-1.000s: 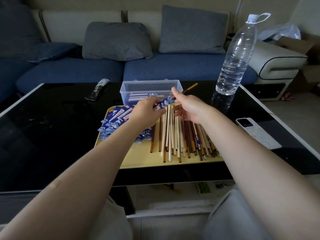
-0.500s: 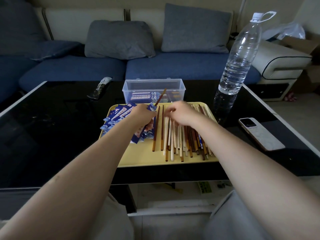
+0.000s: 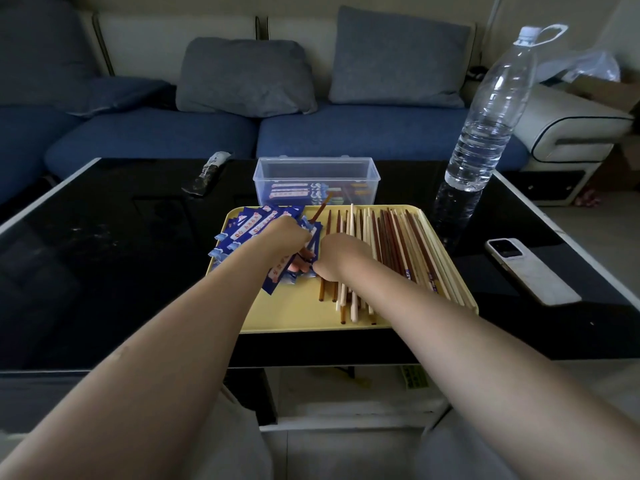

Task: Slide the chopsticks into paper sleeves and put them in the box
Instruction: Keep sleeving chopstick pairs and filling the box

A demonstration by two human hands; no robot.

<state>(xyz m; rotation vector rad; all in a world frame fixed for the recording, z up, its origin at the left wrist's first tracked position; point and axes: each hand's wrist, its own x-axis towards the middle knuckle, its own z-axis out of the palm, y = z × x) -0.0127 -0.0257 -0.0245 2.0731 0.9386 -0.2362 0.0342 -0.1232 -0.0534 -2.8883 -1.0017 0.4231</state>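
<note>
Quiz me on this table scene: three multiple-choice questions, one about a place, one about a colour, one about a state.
1. Where is the clear box?
A. beyond the tray
B. on the sofa
C. under the table

2. What colour is the tray?
A. red
B. yellow
C. green

3. The water bottle is
A. lying down
B. upright, capped
C. upright, uncapped

Answers: 1 A, it stands past the tray's far edge; 2 B, its bare surface is pale yellow; 3 B, it stands with a white cap on.

Table (image 3: 104, 271): glossy black, glass-like top. Tray (image 3: 298, 313): matt yellow plastic. Box (image 3: 367, 174) & bottle (image 3: 485, 133): clear plastic. Sleeves (image 3: 249, 226): printed blue paper. Chopsticks (image 3: 391, 237): wood, pale & dark-stained. Cushions (image 3: 242, 77): grey cloth.
</note>
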